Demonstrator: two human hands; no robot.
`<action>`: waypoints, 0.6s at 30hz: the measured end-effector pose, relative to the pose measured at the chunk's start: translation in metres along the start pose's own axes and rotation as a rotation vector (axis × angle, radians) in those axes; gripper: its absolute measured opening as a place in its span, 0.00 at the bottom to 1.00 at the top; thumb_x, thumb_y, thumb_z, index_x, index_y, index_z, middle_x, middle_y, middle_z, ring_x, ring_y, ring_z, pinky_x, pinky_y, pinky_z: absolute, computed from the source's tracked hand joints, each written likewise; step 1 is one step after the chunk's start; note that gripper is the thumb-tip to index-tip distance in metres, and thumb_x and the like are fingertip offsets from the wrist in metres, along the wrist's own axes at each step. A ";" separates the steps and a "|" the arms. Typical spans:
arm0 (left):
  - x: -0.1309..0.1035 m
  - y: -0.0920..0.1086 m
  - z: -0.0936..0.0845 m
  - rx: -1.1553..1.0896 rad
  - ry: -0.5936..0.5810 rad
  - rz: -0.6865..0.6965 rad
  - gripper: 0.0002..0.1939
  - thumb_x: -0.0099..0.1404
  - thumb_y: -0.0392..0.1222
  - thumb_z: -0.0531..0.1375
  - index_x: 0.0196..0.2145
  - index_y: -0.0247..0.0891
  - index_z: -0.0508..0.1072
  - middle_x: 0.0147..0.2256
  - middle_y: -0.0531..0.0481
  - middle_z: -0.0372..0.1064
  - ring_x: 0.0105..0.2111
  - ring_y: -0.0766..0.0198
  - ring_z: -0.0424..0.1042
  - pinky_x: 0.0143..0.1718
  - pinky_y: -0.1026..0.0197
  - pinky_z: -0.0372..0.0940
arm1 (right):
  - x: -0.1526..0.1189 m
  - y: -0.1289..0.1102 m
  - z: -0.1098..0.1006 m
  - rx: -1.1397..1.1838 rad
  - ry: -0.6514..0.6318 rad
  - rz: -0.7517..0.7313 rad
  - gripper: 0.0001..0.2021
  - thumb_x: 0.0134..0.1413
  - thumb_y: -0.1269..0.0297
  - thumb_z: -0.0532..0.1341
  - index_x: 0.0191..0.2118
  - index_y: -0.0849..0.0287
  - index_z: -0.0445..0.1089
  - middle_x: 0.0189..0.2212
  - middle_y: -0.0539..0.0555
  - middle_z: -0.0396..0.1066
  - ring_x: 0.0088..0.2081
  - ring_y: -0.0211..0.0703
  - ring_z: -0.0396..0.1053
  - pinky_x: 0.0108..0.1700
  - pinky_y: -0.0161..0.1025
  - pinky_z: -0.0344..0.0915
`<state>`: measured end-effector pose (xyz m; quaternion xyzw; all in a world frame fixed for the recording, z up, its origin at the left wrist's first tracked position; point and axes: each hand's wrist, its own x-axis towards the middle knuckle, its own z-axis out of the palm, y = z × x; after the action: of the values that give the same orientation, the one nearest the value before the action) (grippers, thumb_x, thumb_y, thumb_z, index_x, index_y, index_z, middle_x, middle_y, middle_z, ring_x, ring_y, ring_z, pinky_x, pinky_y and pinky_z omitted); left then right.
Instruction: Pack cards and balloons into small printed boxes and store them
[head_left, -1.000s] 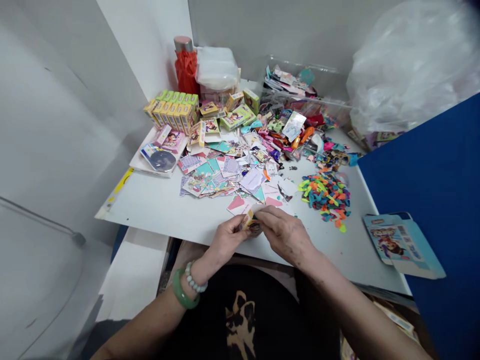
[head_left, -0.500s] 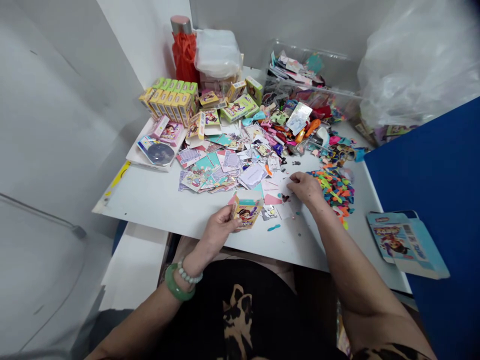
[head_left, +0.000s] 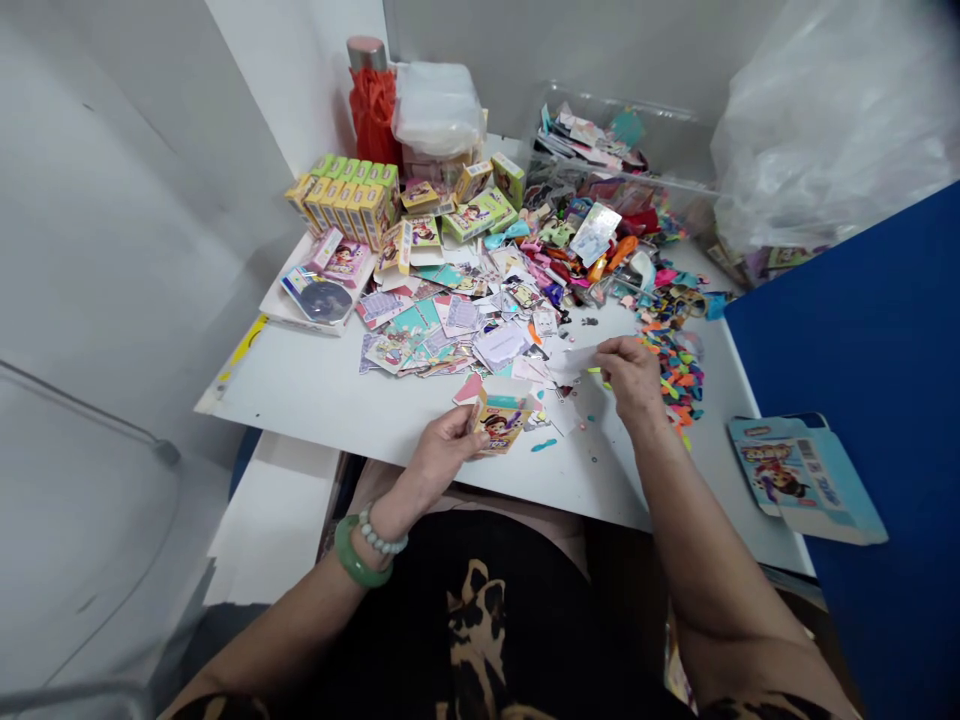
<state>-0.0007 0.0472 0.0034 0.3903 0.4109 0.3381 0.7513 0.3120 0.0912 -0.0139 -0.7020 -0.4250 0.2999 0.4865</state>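
Observation:
My left hand (head_left: 444,448) grips a small yellow box (head_left: 501,422) near the table's front edge; its top is open and something teal shows inside. To the right, my right hand (head_left: 634,378) pinches a small yellow-green piece (head_left: 598,371), with a clear, thin sheet beside the fingertips. Right behind that hand lies a pile of small colourful pieces (head_left: 679,375). Between the hands, a blue piece (head_left: 544,445) and tiny bits lie on the white table (head_left: 337,400). Loose cards (head_left: 502,345) spread out behind the yellow box.
Rows of small boxes (head_left: 345,205) stand at the back left near a red bag (head_left: 373,115). A clear bin (head_left: 622,170) holds cards at the back. A flattened blue box (head_left: 806,480) lies at the right edge beside a blue panel (head_left: 862,330).
My right hand has moved right from the cards to the colourful pieces, and a yellow-green piece now shows at its fingertips. My left hand still holds the yellow box, slightly further right.

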 end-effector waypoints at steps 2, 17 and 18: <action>-0.001 0.000 0.001 0.004 0.005 -0.002 0.20 0.55 0.44 0.73 0.45 0.37 0.80 0.45 0.44 0.81 0.44 0.54 0.79 0.47 0.53 0.74 | -0.004 -0.009 -0.001 0.103 0.018 0.037 0.11 0.42 0.53 0.66 0.25 0.49 0.63 0.16 0.44 0.57 0.18 0.39 0.55 0.22 0.39 0.50; -0.011 0.002 0.012 0.119 -0.017 0.058 0.19 0.55 0.48 0.73 0.42 0.37 0.80 0.40 0.48 0.79 0.42 0.55 0.76 0.45 0.57 0.70 | -0.108 -0.086 0.037 -0.468 -0.419 -0.604 0.12 0.63 0.68 0.56 0.33 0.52 0.77 0.32 0.55 0.77 0.36 0.48 0.74 0.39 0.43 0.69; -0.012 0.001 0.011 0.130 -0.018 0.051 0.19 0.55 0.48 0.73 0.42 0.37 0.80 0.39 0.48 0.79 0.42 0.56 0.75 0.45 0.57 0.69 | -0.110 -0.085 0.038 -0.518 -0.475 -0.618 0.14 0.63 0.70 0.55 0.35 0.52 0.78 0.34 0.55 0.78 0.37 0.48 0.75 0.41 0.44 0.70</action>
<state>0.0033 0.0349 0.0122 0.4516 0.4150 0.3261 0.7194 0.2043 0.0239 0.0538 -0.5526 -0.7747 0.1774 0.2510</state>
